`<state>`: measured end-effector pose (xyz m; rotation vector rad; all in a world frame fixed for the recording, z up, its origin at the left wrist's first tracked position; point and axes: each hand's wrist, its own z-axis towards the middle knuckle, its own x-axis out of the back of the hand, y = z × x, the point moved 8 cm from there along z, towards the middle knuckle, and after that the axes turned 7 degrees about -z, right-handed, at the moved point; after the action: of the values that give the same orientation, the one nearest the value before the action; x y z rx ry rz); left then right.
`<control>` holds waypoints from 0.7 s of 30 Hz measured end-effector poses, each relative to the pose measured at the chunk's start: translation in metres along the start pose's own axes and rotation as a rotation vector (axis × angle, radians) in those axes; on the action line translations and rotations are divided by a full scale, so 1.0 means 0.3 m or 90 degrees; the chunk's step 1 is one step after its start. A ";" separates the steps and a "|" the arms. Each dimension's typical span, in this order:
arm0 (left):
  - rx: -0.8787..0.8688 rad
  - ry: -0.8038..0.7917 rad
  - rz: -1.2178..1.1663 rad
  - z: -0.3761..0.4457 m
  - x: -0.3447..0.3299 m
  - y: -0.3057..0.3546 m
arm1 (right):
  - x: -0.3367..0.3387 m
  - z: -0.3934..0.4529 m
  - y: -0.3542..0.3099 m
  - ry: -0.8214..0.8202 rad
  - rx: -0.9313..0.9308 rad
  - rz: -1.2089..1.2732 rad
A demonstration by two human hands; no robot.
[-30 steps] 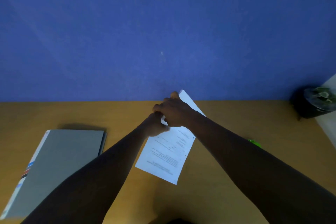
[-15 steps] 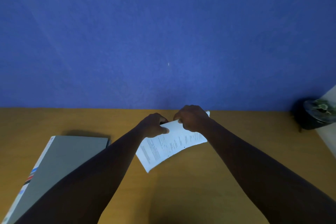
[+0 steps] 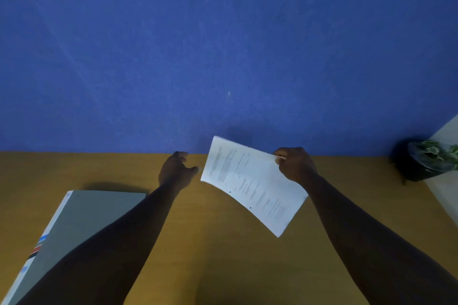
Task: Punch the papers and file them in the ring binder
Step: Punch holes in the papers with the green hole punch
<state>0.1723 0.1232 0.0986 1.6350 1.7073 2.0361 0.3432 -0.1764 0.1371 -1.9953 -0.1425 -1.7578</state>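
Note:
My right hand (image 3: 296, 164) grips the far right edge of a white printed paper (image 3: 250, 183) and holds it lifted above the wooden table (image 3: 223, 242), tilted. Two small dark dots sit along the paper's near left edge. My left hand (image 3: 177, 172) hovers just left of the paper with its fingers apart and nothing in them, a short gap from the sheet. A closed grey ring binder (image 3: 81, 225) lies flat at the near left of the table, partly under my left forearm. No hole punch shows in view.
A blue wall (image 3: 223, 57) rises behind the table's far edge. A dark pot with a green-and-white plant (image 3: 426, 163) stands at the far right, next to a white surface (image 3: 446, 181).
My left hand has let go of the paper. My right hand has carried the sheet up and to the right, turning it. Both hands held it half a second ago.

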 end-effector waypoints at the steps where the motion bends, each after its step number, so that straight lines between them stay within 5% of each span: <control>1: 0.019 0.002 -0.018 -0.002 -0.007 -0.016 | -0.002 -0.002 0.017 -0.002 -0.022 0.018; 7: 0.075 -0.047 -0.089 -0.029 -0.094 -0.072 | -0.040 -0.033 0.091 -0.012 -0.132 0.168; 11: 0.084 -0.074 -0.137 -0.054 -0.147 -0.084 | -0.089 -0.079 0.138 -0.015 -0.241 0.408; 21: 0.160 -0.219 -0.425 -0.139 -0.290 -0.098 | -0.274 -0.159 0.205 -0.085 -0.363 0.572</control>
<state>0.1661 0.0546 0.0249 1.1329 2.0511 1.2095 0.3090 -0.2316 0.0443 -2.0224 1.1433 -1.1203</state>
